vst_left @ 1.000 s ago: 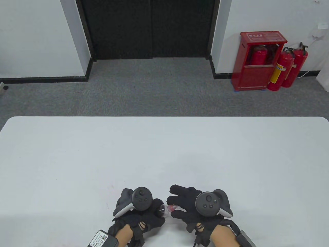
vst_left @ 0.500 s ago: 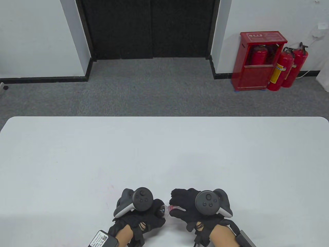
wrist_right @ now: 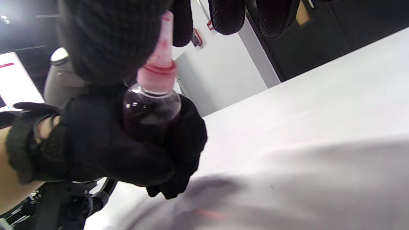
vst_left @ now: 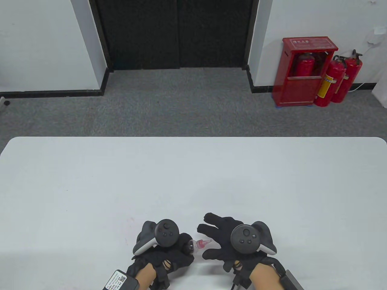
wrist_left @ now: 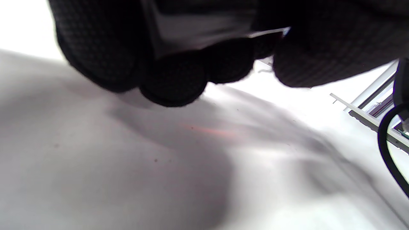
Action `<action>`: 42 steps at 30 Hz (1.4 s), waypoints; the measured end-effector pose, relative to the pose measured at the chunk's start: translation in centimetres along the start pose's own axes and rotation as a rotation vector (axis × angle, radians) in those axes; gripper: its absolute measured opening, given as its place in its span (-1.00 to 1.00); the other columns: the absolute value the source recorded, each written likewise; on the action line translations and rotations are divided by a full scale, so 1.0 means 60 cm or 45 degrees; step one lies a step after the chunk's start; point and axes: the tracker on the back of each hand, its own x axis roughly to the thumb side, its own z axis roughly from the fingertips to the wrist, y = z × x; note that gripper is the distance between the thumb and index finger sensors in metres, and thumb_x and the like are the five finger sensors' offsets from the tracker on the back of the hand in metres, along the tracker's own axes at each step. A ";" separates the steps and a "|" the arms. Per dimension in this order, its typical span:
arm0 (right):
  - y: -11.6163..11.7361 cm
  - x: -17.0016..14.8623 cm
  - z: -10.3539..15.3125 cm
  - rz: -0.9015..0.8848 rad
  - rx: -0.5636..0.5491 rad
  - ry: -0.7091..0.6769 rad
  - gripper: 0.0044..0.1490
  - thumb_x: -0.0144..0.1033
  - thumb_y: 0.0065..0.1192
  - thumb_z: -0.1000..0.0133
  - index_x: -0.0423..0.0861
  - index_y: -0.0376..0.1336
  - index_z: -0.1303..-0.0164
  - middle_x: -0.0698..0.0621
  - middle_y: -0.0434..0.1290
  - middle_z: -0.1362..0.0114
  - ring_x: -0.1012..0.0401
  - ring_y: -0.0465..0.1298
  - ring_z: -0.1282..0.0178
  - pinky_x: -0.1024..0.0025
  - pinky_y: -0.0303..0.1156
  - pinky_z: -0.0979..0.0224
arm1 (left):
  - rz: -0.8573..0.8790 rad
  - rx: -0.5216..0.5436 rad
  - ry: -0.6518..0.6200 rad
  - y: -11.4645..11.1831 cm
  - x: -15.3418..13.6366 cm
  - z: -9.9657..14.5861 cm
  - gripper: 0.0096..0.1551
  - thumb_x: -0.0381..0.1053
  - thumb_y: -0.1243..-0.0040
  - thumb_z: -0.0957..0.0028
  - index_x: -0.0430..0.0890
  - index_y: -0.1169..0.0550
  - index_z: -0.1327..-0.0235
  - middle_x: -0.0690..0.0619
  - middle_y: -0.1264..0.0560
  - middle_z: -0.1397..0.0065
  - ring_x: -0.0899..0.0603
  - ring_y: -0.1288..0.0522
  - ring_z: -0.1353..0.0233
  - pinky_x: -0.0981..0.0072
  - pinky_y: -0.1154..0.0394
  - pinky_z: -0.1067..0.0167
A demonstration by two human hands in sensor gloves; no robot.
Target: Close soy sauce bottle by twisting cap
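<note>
A small clear bottle (vst_left: 191, 245) of dark soy sauce lies sideways in my left hand (vst_left: 178, 250), which grips its body near the table's front edge. Its pointed red cap (vst_left: 203, 242) sits on the neck and points right. My right hand (vst_left: 211, 240) is open, fingers (vst_left: 208, 222) spread, around the cap without touching it. In the right wrist view the bottle (wrist_right: 150, 118) and cap (wrist_right: 158, 65) show in the left hand (wrist_right: 96, 147), with my right fingertips (wrist_right: 227, 16) above. The left wrist view shows only my curled left fingers (wrist_left: 172, 76).
The white table (vst_left: 193, 181) stretches ahead of the hands. Beyond its far edge are grey carpet, a dark door, and a red cabinet (vst_left: 305, 71) with fire extinguishers at the back right.
My right hand has let go of the cap and spread its fingers, drawing slightly right. The red cap now shows in full. The left hand has kept still.
</note>
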 end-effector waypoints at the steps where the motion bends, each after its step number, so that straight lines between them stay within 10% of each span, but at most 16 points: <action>1: 0.003 0.005 -0.001 0.023 0.007 -0.015 -0.01 0.06 0.48 0.20 0.26 0.14 -0.49 -0.09 0.05 -0.76 -0.29 0.20 -0.50 -0.43 0.04 -0.35 | 0.003 -0.001 0.001 0.000 0.000 0.000 -0.44 0.37 -0.53 0.14 0.31 -0.57 -0.12 0.33 -0.66 -0.14 0.02 -0.80 -0.07 0.14 -0.70 0.05; 42: 0.013 0.008 -0.004 0.064 -0.038 0.045 -0.28 0.15 0.29 0.09 -0.06 0.49 -0.14 -0.10 0.47 -0.51 -0.25 0.40 -0.32 -0.39 0.15 -0.28 | -0.022 -0.015 -0.019 -0.003 0.007 0.000 -0.43 0.37 -0.53 0.15 0.32 -0.56 -0.12 0.33 -0.66 -0.14 0.02 -0.80 -0.08 0.14 -0.69 0.03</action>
